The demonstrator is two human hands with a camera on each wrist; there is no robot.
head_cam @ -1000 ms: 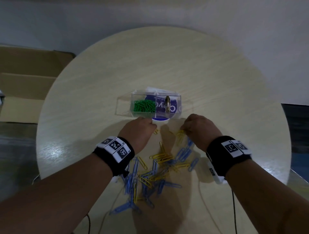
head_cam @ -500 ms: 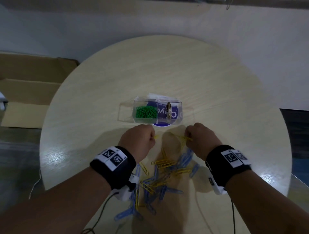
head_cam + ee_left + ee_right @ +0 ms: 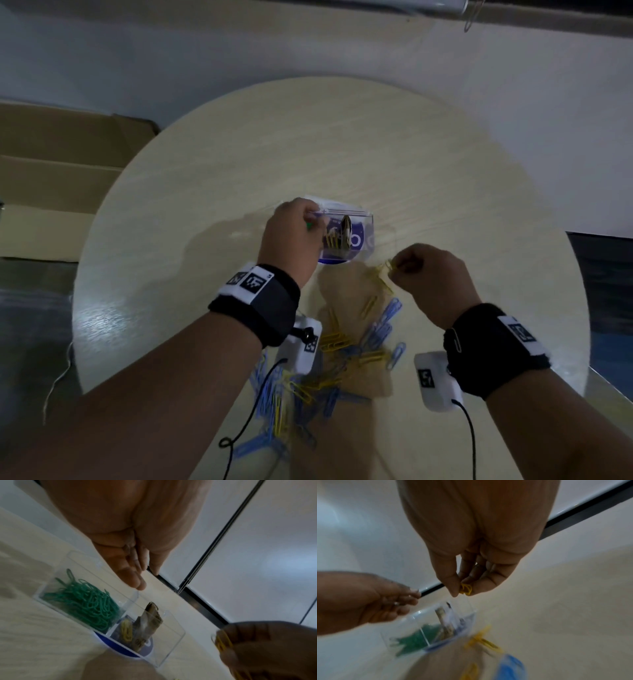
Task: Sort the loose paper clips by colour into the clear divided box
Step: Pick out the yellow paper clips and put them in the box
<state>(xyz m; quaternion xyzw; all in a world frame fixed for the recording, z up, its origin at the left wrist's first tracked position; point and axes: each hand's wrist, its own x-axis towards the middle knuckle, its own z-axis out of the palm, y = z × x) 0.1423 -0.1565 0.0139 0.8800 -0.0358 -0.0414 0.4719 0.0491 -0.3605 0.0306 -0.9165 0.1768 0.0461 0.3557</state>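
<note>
The clear divided box (image 3: 368, 236) stands mid-table. Green clips (image 3: 82, 601) fill its left compartment, and a few yellow clips (image 3: 126, 630) lie in the middle one. My left hand (image 3: 313, 222) hovers over the box with its fingers (image 3: 135, 580) straight and holding nothing; in the head view it hides the green compartment. My right hand (image 3: 397, 269) is just right of the box and pinches a small bunch of yellow clips (image 3: 465, 588) between thumb and fingers. A loose pile of blue and yellow clips (image 3: 342, 359) lies on the table between my forearms.
The round pale wooden table (image 3: 376, 154) bears everything. A folded brownish slip (image 3: 149, 620) stands in the box beside the yellow clips. Flattened cardboard (image 3: 51, 192) lies off the table's left. Cables (image 3: 253, 411) trail from the wrist cameras across the near edge.
My left hand has gone from the pile up over the box, and yellow clips now lie in the middle compartment. My right hand has lifted off the table with yellow clips.
</note>
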